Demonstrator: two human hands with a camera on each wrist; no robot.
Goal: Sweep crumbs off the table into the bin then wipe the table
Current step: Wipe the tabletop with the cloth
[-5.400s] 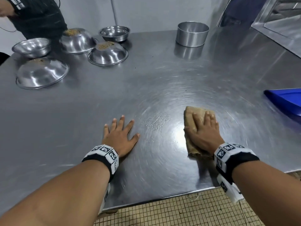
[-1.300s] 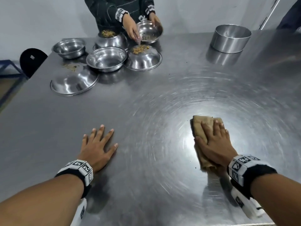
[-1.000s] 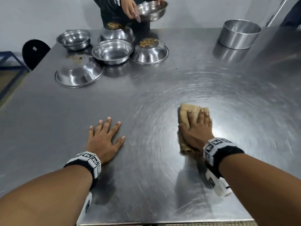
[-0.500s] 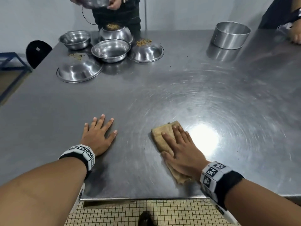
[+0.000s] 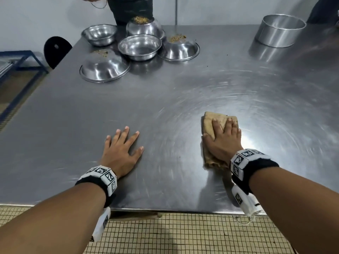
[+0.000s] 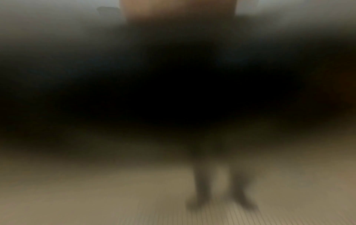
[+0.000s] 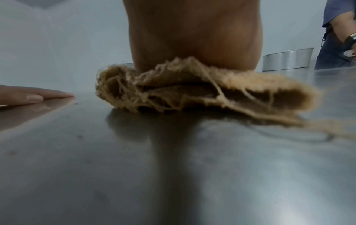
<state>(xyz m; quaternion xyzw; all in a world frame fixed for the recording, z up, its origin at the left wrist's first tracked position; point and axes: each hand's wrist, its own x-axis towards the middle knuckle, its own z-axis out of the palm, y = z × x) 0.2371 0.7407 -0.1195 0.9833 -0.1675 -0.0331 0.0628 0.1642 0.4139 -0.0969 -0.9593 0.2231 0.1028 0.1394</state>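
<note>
A folded tan cloth [image 5: 209, 123] with frayed edges [image 7: 192, 86] lies on the steel table [image 5: 165, 99]. My right hand [image 5: 223, 138] presses flat on it with straight fingers, near the table's front right. My left hand [image 5: 122, 147] rests flat on the bare steel to the left, fingers spread; its fingertips [image 7: 34, 97] show at the left of the right wrist view. The left wrist view is dark and blurred. No bin is in view.
Several steel bowls [image 5: 140, 46] stand at the far left, some upturned with brown crumbs [image 5: 177, 37] on them. A round steel tin [image 5: 280, 30] sits at the far right. A person [image 5: 132, 8] stands behind the bowls, another [image 7: 339, 35] at the right. Tiled floor [image 5: 174, 235] lies below the front edge.
My right hand has slid the cloth to the right and away from the front edge over the last half second. My left hand has stayed flat in place.
</note>
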